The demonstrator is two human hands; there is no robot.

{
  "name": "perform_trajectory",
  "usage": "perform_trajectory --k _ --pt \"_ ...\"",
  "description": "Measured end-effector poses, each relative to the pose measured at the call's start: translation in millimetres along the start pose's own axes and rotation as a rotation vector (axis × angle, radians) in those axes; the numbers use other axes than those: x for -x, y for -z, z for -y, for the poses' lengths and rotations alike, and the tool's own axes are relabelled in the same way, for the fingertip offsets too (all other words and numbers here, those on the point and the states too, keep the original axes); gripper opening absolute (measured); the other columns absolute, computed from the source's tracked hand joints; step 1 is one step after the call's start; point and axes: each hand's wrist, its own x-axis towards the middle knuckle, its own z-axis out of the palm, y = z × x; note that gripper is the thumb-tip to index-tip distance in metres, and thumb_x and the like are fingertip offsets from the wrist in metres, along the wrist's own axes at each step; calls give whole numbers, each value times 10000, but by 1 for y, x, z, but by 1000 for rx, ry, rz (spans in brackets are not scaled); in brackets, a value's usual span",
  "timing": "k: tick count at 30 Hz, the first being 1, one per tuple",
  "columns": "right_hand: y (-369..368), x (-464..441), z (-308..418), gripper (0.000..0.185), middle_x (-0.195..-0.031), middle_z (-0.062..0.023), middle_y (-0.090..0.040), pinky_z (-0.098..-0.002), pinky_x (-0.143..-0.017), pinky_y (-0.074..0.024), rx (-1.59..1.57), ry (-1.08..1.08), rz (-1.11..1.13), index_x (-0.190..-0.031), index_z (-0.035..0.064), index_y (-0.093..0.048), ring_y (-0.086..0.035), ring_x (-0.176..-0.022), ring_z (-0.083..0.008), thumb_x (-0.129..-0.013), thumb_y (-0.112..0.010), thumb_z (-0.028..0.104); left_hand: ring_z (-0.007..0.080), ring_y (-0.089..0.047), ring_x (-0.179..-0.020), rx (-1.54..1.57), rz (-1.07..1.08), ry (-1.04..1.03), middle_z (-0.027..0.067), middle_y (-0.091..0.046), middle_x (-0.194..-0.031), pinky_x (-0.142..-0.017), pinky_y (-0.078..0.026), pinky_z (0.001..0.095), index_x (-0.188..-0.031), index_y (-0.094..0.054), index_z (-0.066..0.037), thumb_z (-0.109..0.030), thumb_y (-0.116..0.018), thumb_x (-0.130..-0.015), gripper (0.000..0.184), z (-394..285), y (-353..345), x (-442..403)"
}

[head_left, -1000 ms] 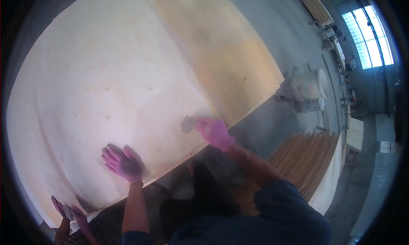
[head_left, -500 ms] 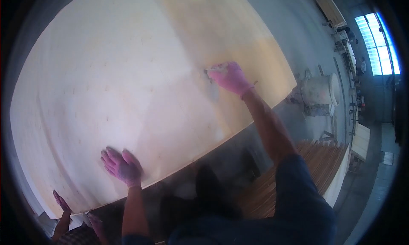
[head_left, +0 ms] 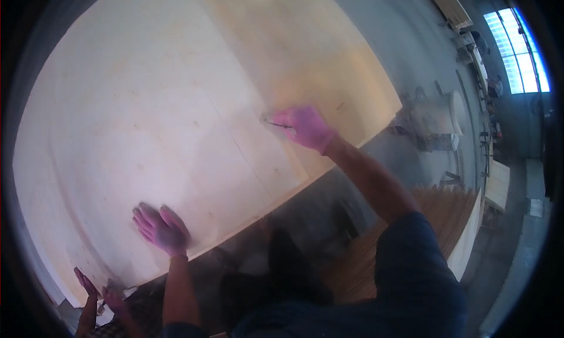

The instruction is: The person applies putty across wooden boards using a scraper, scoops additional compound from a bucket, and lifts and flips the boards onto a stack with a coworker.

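Observation:
A large pale plywood sheet point(head_left: 147, 161) spreads in front of me, with a tan band toward its right end. My left hand point(head_left: 160, 227), in a pink glove with darkened fingertips, lies flat on the sheet near its front edge, fingers apart. Farther up and to the right, my right hand point(head_left: 306, 129), also in a pink glove, is closed round a thin scraper point(head_left: 278, 124). Only the scraper's dark narrow edge shows; my fingers cover the rest. A thin dark line point(head_left: 242, 150) runs across the wood left of that hand.
At lower left, another person's gloved hands point(head_left: 87, 284) are at the sheet's corner. White buckets point(head_left: 437, 117) stand beyond the right end. A stack of thin boards point(head_left: 432, 229) lies at my right, below the sheet's edge. A window point(head_left: 518, 50) is far right.
My right hand has moved left and down over the sheet, and its scraper now appears edge-on. The thin dark line has come into view. My left hand stays flat on the wood.

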Motion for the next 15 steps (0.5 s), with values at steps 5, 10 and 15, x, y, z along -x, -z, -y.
perform_trajectory --k 5,10,15 --pt "8 92 34 450 -1233 -129 -681 -416 -899 -548 10 51 59 -1207 106 -675 -657 -1097 -317 -762 -655 49 389 -267 -1481 -27 -1 3 190 -329 -1584 -1187 -229 530 -1526 -342 -50 -459 -413 -1044 636 4 -6 0" --pt "-18 137 97 393 -1186 -152 -692 -421 -883 -549 21 -176 -30 -1179 83 -681 -662 -1075 -334 -786 -674 80 386 -292 -1472 -74 23 44 184 -340 -1580 -1175 -263 527 -1521 -351 -48 -452 -415 -1044 629 -1 -4 -4" --pt "-49 79 127 219 -986 -97 -729 -351 -764 -540 -382 -429 -72 -1074 51 -722 -687 -917 -212 -886 -698 160 417 -301 -1458 -14 -12 0 213 -345 -1566 -1169 -265 539 -1513 -347 -11 -413 -471 -1019 649 2 10 -6"
